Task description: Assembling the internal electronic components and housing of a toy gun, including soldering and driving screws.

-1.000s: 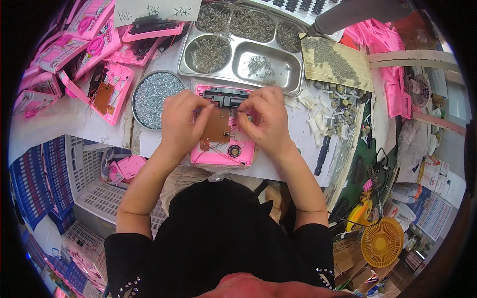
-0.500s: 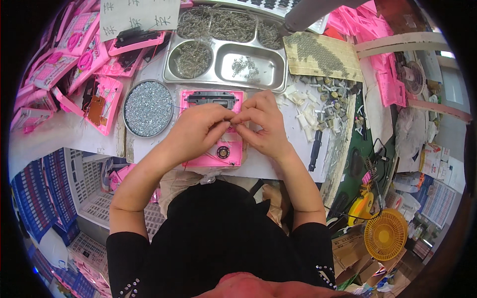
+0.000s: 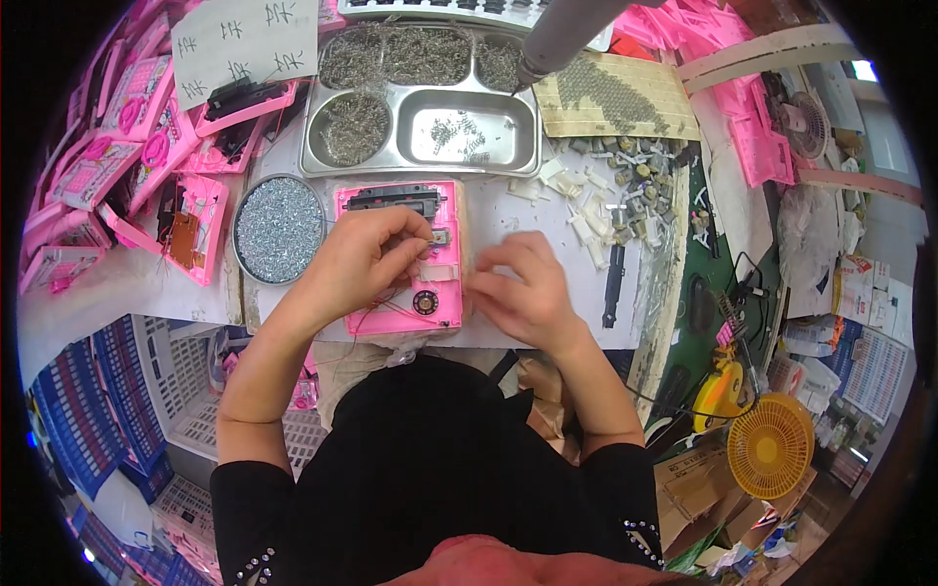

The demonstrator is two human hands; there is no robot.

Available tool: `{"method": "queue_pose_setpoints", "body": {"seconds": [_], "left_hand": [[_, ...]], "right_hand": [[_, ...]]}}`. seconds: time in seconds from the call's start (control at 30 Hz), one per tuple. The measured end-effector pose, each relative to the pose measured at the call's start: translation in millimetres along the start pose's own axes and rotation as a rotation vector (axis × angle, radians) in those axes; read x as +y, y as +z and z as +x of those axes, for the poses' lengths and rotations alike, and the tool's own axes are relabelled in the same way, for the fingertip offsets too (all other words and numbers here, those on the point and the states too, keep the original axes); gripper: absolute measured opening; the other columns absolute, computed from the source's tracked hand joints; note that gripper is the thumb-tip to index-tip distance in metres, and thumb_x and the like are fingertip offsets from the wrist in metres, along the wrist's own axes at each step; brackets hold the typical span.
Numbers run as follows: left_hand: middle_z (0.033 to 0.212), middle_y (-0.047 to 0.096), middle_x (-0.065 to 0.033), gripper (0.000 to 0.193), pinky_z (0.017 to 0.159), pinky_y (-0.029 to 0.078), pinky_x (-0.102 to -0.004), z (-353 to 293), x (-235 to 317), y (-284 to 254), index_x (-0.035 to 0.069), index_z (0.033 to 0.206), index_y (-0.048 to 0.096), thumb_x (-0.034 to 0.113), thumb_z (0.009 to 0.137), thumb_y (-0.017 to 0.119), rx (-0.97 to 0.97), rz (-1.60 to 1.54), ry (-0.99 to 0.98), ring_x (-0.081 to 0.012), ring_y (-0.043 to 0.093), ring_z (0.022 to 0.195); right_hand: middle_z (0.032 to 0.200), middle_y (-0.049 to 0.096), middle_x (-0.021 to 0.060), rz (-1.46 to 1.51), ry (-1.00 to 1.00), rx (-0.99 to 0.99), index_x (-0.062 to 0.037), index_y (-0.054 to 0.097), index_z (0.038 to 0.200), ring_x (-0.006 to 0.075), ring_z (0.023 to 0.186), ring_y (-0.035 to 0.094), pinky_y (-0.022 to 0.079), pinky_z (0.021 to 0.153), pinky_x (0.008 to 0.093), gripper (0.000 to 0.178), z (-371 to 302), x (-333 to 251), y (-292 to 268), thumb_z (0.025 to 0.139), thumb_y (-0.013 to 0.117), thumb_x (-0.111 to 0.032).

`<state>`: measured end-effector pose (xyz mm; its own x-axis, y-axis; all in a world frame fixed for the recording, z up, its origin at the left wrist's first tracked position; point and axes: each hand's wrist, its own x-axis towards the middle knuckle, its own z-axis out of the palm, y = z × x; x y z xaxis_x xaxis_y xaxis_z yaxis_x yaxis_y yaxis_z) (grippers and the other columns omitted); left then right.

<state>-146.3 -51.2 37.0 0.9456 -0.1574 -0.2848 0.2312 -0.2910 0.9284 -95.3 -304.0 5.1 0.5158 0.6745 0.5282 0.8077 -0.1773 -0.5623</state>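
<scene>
A pink plastic toy casing (image 3: 451, 311) lies open in front of me. It carries a long black part (image 3: 391, 198), a small round speaker (image 3: 425, 302) and thin wires. My left hand (image 3: 362, 262) reaches over its left half, thumb and forefinger pinched beside a small metallic part (image 3: 440, 237). What the pinch holds, if anything, is hidden. My right hand (image 3: 528, 291), smeared by motion, hovers just right of the casing with its fingers apart and nothing visible in them.
Left of the casing stands a round tin of small screws (image 3: 281, 230). Behind is a steel compartment tray (image 3: 469, 168) of springs, below a hanging grey tool (image 3: 547, 44). Small motors and white plastic parts (image 3: 635, 181) lie to the right. Pink casings (image 3: 117, 166) pile up at left.
My right hand has parted from the left hand and moved right, off the casing. The left hand stays over the casing, and the small metallic part now shows. The whole view has shifted slightly.
</scene>
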Motion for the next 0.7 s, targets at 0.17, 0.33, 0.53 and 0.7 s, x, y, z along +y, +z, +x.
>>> {"method": "queue_pose_setpoints", "body": {"seconds": [0.17,0.33,0.53,0.7], "left_hand": [[0.084,0.070,-0.0032,0.006,0.066,0.056,-0.0240,-7,-4,2,-0.002,0.104,0.064,0.001,0.099,0.062,0.106,-0.015,0.064,-0.0086,0.069,0.073],[0.083,0.069,-0.0031,0.006,0.064,0.056,-0.0235,-6,0,3,-0.002,0.103,0.063,0.001,0.098,0.063,0.093,0.074,0.111,-0.0081,0.068,0.069],[0.080,0.070,-0.0085,0.010,0.058,0.054,-0.0300,-9,-7,12,0.000,0.101,0.065,0.003,0.093,0.068,0.184,0.148,0.211,-0.0171,0.070,0.065],[0.082,0.068,-0.0100,0.014,0.061,0.054,-0.0362,-7,-10,18,0.002,0.098,0.067,0.004,0.086,0.074,0.302,0.499,0.474,-0.0272,0.068,0.069]], "right_hand": [[0.094,0.066,0.0055,-0.002,0.768,0.472,-0.0044,0.071,0.102,0.0144,0.080,0.061,0.052,0.075,0.0285,0.019,-91,-9,-83,0.085,0.071,0.004],[0.097,0.065,0.0067,0.601,0.934,1.452,0.0009,0.058,0.129,0.0145,0.073,0.056,0.048,0.064,0.0294,0.035,-207,22,-191,0.098,0.068,-0.012],[0.076,0.052,0.0001,0.301,0.973,1.507,-0.0058,0.061,0.114,0.0081,0.058,0.042,0.034,0.050,0.0249,0.020,-199,45,-212,0.101,0.069,-0.018],[0.066,0.041,-0.0042,0.072,1.009,1.437,-0.0074,0.061,0.107,0.0051,0.052,0.036,0.027,0.045,0.0228,0.015,-210,30,-221,0.100,0.069,-0.018]]}}
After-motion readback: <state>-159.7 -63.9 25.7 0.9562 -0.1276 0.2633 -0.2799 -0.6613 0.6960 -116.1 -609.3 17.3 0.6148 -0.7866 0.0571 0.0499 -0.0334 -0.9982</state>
